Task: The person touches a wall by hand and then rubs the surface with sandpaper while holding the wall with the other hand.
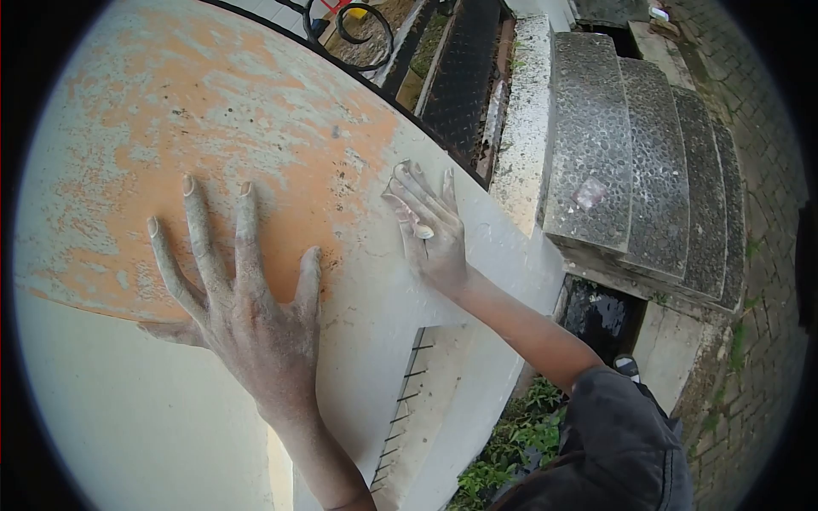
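My left hand (251, 315), coated in pale dust, rests with spread fingers on a curved wall panel (111, 153) of patchy orange and pale grey-green paint. One digit lies bent at the panel's lower edge. Farther right, my right hand (436, 247), also dusty, presses against the smooth pale wall next to the orange patch. Its fingers are closed over a thin, pinkish folded sheet (407, 202), which looks like sandpaper; most of it is hidden. A small pale oval bit (423, 232) shows on the back of that hand.
Black ironwork (375, 43) stands beyond the wall's top edge. Stepped pebbled concrete (588, 128) rises on the right, with paving (767, 255) beyond it. A dark drain opening (601, 315) and green plants (520, 434) lie below. A slot with metal rods (405, 409) cuts the wall.
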A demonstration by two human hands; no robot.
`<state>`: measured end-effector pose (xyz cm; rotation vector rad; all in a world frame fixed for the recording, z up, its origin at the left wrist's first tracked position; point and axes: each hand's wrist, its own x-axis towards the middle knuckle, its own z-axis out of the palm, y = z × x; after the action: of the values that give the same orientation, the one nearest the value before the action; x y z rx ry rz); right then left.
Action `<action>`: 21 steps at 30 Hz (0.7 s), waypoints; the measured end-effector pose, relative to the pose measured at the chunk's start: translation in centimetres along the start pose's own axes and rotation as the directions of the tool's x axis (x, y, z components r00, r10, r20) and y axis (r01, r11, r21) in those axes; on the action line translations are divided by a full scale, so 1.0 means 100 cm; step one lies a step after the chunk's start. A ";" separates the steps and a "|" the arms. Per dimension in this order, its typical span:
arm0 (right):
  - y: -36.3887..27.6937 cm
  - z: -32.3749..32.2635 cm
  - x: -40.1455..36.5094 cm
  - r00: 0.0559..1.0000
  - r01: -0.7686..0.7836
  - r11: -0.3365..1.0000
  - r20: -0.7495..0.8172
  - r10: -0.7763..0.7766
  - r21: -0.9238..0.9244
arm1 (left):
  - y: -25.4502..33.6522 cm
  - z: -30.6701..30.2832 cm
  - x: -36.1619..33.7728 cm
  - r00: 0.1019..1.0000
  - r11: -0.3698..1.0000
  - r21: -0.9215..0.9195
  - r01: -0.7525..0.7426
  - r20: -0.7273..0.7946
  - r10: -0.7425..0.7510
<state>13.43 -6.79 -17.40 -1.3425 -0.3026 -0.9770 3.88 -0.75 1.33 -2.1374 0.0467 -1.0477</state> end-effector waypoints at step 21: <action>0.024 -0.007 0.016 0.998 0.008 0.999 -0.066 -0.011 -0.049 | 0.004 -0.001 0.002 1.000 1.000 -0.022 0.018 0.008 -0.018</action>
<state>15.86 -8.28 -18.08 -1.3507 -0.2362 -1.0405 4.03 -1.17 1.30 -2.1655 0.0349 -1.0535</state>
